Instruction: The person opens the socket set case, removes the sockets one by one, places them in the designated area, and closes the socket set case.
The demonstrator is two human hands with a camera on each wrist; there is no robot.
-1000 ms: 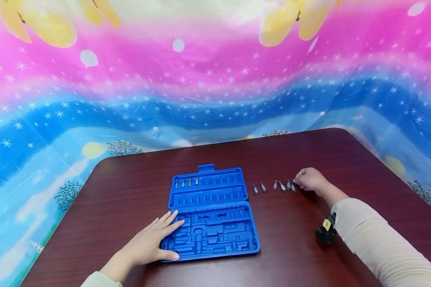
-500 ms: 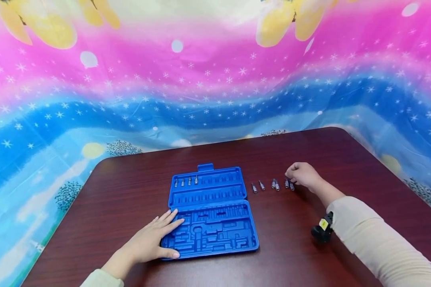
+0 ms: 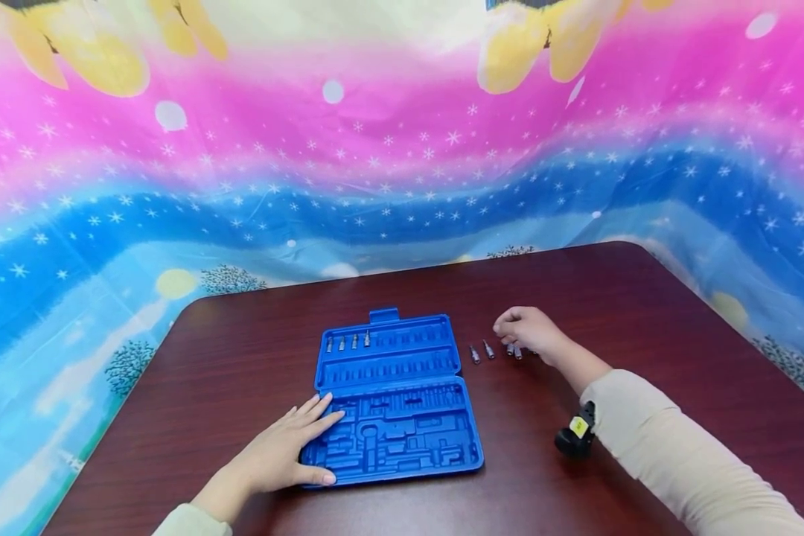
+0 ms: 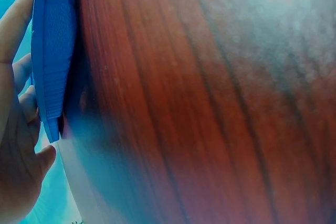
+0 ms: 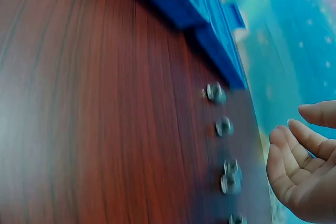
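A blue plastic tool case [image 3: 391, 428] lies spread wide on the table. Along its left edge rests my left hand [image 3: 288, 447], fingers spread over the rim and thumb at the near corner; the left wrist view shows the fingers at the case side [image 4: 55, 45]. My right hand [image 3: 532, 331] hovers over a row of small silver bit sockets [image 3: 489, 350] right of the case. In the right wrist view, the right hand [image 5: 307, 169] has loosely bent fingers and nothing between them, with several bit sockets [image 5: 224, 127] standing below. In the head view it hides part of the row.
Several silver bits [image 3: 354, 340] sit in slots at the upper left of the case lid. The dark reddish-brown wooden table [image 3: 241, 357] has rounded far corners. Behind it hangs a pink and blue snowflake cloth [image 3: 375, 171]. A black wrist camera [image 3: 576, 435] is under my right sleeve.
My right hand has moved left along the row, from its right end to the middle. One bit socket now stands closer to its left neighbour. The left hand has stayed put.
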